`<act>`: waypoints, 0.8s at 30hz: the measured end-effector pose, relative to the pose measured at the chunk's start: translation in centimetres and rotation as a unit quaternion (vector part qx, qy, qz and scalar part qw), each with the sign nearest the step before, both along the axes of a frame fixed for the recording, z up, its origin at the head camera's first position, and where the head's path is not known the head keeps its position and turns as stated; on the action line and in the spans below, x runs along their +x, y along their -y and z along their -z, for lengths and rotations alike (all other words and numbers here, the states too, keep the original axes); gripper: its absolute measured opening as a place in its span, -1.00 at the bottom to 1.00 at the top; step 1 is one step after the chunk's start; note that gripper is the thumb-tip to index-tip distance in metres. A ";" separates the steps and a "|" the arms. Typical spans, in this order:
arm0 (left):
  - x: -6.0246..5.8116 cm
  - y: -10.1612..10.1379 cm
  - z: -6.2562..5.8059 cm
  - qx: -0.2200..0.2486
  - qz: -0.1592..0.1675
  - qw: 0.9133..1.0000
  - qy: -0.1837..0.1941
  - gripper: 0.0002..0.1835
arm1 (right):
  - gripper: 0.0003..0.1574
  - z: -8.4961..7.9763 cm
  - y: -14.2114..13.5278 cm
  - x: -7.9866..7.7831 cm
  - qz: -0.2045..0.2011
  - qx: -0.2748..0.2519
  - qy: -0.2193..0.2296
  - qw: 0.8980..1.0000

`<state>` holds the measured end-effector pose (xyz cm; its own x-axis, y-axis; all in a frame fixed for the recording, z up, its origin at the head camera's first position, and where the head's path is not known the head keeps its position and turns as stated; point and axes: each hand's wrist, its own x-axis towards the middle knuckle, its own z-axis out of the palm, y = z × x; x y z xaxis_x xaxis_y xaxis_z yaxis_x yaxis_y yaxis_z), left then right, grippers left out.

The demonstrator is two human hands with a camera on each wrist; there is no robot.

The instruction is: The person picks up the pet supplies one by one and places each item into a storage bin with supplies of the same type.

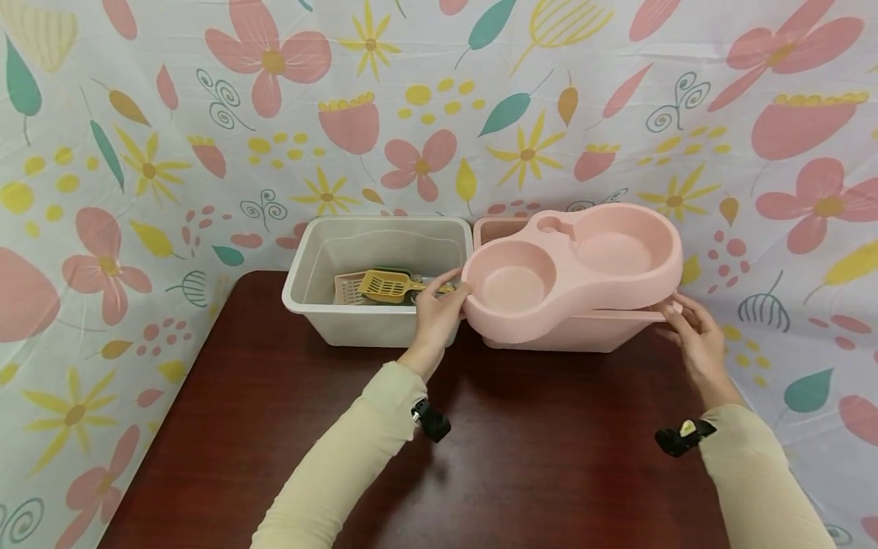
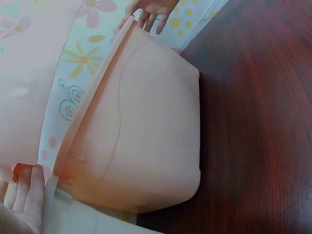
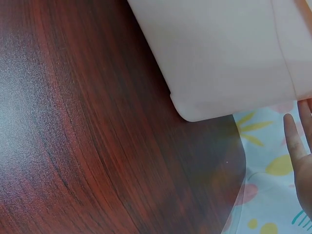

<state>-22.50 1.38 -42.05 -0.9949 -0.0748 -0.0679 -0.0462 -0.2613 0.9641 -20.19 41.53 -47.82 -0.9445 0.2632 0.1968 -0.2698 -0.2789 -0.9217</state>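
Observation:
A pink double pet bowl (image 1: 565, 267), with one round hollow at each end, lies slanted over the pink bin (image 1: 562, 335) and hides most of its opening. My left hand (image 1: 439, 309) pinches the bowl's left edge, close to the white bin's right rim. Beside the pink bin's right rim is my right hand (image 1: 696, 335), its fingertips at the rim under the bowl's right end. In the right wrist view, the fingers (image 3: 294, 139) of that hand are straight. The left wrist view shows the pink bin's side wall (image 2: 146, 112) with both hands at its rim.
Left of the pink bin stands a white bin (image 1: 363, 328). Inside it lie a yellow slotted litter scoop (image 1: 384, 285), a pale pink slotted scoop (image 1: 348, 288) and other partly hidden items. Both bins stand on a dark reddish wooden table (image 1: 521, 427), against a flowered cloth backdrop (image 1: 411, 99).

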 end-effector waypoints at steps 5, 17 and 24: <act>-0.6 -1.1 -0.3 0.007 0.001 1.000 0.011 -0.65 | -0.57 -0.2 -0.1 0.1 -0.004 0.011 0.007 1.000; -1.8 -3.4 -1.3 -0.047 -0.012 0.999 0.002 -0.64 | -0.57 -0.1 0.0 0.2 0.008 0.022 0.014 1.000; -2.8 -4.2 -1.5 -0.077 -0.029 0.997 -0.006 -0.66 | -0.55 0.2 -0.1 0.1 0.012 0.015 0.007 1.000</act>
<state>-25.33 5.61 -40.55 -0.9893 -0.1406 -0.0399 -0.0242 -0.1115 0.9935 -20.10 41.66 -47.99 -0.9409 0.2789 0.1921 -0.2629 -0.2442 -0.9334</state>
